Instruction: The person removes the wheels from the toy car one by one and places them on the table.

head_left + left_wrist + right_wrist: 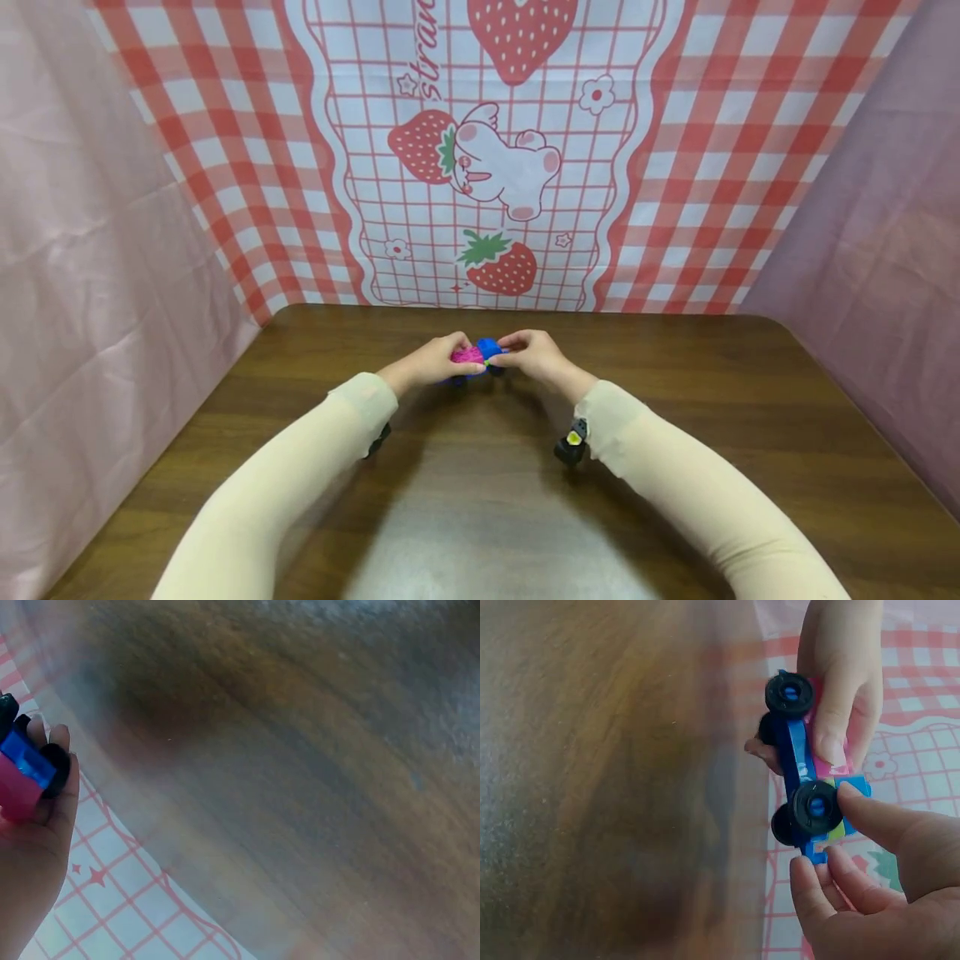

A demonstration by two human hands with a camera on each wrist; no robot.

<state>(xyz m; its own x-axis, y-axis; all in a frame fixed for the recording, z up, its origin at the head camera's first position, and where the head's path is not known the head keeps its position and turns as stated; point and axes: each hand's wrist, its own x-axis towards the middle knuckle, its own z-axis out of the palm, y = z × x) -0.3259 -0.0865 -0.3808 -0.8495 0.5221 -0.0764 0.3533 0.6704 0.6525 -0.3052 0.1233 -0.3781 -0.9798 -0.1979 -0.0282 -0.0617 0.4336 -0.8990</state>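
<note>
A small toy truck (801,750) with a blue chassis, black wheels, a pink rear part and a blue front part is held between both hands above the table. My left hand (432,362) grips the pink part (468,356) from the left, its thumb lying along the side in the right wrist view. At the other end, my right hand (537,357) pinches the blue front part (489,347), with the thumb beside a front wheel (817,808) and fingertips at the chassis tip. A yellow-green piece shows between pink and blue. In the left wrist view only part of the toy truck (26,761) appears.
The brown wooden table (480,500) lies under both arms. A red-and-white strawberry cloth (480,167) hangs behind its far edge, with pale pink curtains (112,250) at the sides. Dark wrist cameras (572,446) sit below the sleeve cuffs.
</note>
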